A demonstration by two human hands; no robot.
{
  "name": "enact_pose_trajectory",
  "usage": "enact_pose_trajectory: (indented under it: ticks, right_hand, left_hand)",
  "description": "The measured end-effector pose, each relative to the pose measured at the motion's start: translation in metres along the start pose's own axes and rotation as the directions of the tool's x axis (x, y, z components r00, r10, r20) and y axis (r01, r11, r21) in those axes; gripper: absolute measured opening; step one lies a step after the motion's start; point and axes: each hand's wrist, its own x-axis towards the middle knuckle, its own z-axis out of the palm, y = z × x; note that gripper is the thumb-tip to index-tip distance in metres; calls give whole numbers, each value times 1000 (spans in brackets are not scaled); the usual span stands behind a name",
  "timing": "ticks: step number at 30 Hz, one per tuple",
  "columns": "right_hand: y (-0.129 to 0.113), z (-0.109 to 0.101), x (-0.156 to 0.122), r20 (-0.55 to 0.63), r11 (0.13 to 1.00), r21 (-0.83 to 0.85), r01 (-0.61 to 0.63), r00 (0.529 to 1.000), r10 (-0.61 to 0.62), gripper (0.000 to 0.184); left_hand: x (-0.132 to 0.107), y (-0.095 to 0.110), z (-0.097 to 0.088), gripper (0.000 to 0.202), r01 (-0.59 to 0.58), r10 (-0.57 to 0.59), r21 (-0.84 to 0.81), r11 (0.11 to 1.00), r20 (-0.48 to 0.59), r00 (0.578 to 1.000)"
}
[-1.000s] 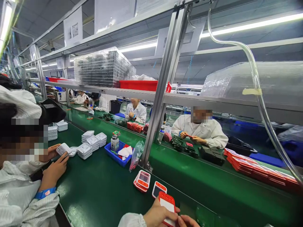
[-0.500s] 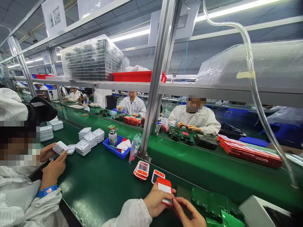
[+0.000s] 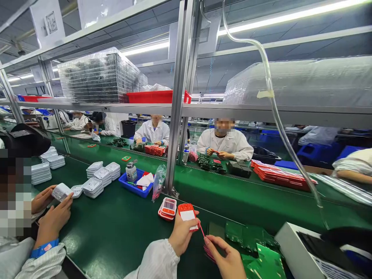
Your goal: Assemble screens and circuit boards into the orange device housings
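Note:
My left hand point(image 3: 183, 234) is closed around a red-framed casing point(image 3: 187, 216) with a white panel, held tilted above the green bench. A thin pink strip point(image 3: 201, 228) runs from the casing's lower right corner down to my right hand point(image 3: 228, 257), whose thumb and fingers pinch its end. More pink strips point(image 3: 209, 254) show under the right fingers, partly hidden. Just left of the held casing lies a small stack of red and white casings point(image 3: 167, 208). Green circuit boards point(image 3: 264, 261) lie to the right of my right hand.
A blue tray point(image 3: 136, 190) holds a bottle and white tissue. Stacked white shells point(image 3: 93, 188) stand further left, beside a co-worker's hands point(image 3: 55, 213). A metal post point(image 3: 177, 97) rises behind the stack. A white box point(image 3: 293, 248) stands at right; a clear hose point(image 3: 270, 89) hangs above.
My right hand has drawn away from the casing, down and right, and the pink strip now spans the gap. The view has swung right. A loose casing beside the stack is now hidden.

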Motion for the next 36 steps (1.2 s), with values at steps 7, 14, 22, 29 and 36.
enact_pose_trajectory:
  ticks: [7, 14, 22, 29, 36]
  right_hand:
    - [8, 2, 4, -34, 981, 148, -126, 991, 132, 59]
    - [8, -8, 10, 27, 911, 333, -245, 968, 250, 52]
    - [-11, -11, 11, 108, 929, 277, -245, 969, 224, 49]
    - [-22, -23, 22, -156, 988, -62, 143, 976, -151, 51]
    - [-2, -31, 8, -78, 846, -383, 372, 899, -431, 31]
  left_hand:
    - [-4, 1, 3, 47, -43, 44, -27, 999, 14, 999]
    - [-5, 3, 11, 52, -68, 70, -42, 997, 54, 996]
    - [-4, 16, 18, 51, -30, 30, -3, 1000, 117, 993]
    - [-5, 13, 1, 28, 386, -378, 26, 922, 281, 882]
    - [-8, -6, -7, 42, 525, -513, 69, 848, 355, 782]
